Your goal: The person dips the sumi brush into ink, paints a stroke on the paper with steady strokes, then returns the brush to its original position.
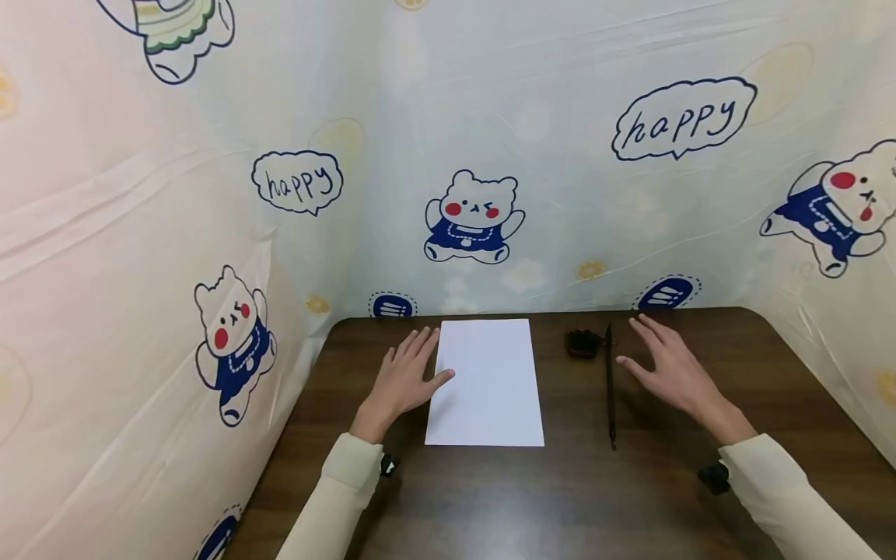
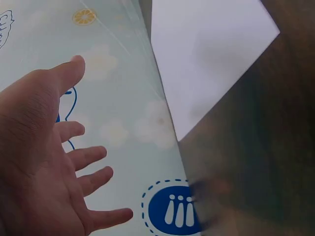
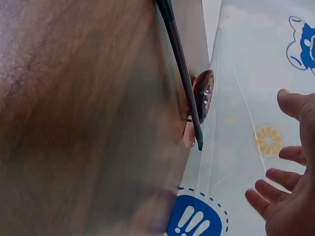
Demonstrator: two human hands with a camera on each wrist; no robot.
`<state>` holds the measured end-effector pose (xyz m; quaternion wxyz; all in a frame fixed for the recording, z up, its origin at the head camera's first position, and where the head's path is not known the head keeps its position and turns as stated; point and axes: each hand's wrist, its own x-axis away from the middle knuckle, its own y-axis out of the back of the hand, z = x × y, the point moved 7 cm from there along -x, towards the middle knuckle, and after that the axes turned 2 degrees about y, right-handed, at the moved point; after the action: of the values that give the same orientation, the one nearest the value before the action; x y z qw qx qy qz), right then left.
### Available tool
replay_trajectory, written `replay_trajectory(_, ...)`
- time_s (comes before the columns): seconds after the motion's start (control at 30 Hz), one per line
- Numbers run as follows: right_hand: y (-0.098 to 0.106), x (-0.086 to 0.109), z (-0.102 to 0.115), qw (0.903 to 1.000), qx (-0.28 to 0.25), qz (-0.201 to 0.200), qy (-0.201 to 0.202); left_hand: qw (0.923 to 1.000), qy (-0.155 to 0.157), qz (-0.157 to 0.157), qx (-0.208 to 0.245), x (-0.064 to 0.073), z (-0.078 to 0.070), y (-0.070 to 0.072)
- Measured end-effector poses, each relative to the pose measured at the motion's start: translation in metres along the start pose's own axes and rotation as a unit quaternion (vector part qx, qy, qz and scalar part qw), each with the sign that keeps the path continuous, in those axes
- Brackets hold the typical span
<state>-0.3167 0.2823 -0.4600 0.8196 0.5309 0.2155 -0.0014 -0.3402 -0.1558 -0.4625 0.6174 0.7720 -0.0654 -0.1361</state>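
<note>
A white sheet of paper (image 1: 486,381) lies upright on the dark wooden table, also visible in the left wrist view. My left hand (image 1: 406,369), fingers spread, is at its left edge, and the thumb overlaps the sheet in the head view. Right of the paper is a long, slim dark stick (image 1: 610,389), shaped like a writing brush. Its far end leans beside a small, glossy dark-brown piece (image 3: 203,96) with a rounded edge. My right hand (image 1: 672,369) is spread just right of the stick, holding nothing. The left palm (image 2: 44,172) holds nothing either.
The wooden table (image 1: 483,505) has rounded far corners. A pale cloth (image 1: 392,117) printed with bears and "happy" bubbles hangs behind the table and along both sides. Dark wrist cameras (image 1: 714,477) sit under the light sleeves (image 1: 770,474).
</note>
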Motion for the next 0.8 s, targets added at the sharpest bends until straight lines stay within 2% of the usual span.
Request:
replay_trajectory(0.27,-0.006,0.008,0.016,0.9976,0.001,-0.026,0.064,0.9995,-0.016,-0.017,0.020,0.013,-0.002,-0.003)
replay_trajectory(0.53,-0.012,0.019,0.029,0.9926,0.012,-0.035,0.116,0.9995,-0.022,-0.014,0.019,0.025,-0.005,-0.014)
replay_trajectory(0.67,-0.017,0.026,0.034,0.9892,0.016,-0.032,0.142,0.9995,-0.023,-0.001,0.021,0.031,-0.006,-0.022)
replay_trajectory(0.8,-0.022,0.033,0.038,0.9841,0.029,-0.025,0.174,0.9991,-0.020,0.029,0.022,0.034,-0.006,-0.033)
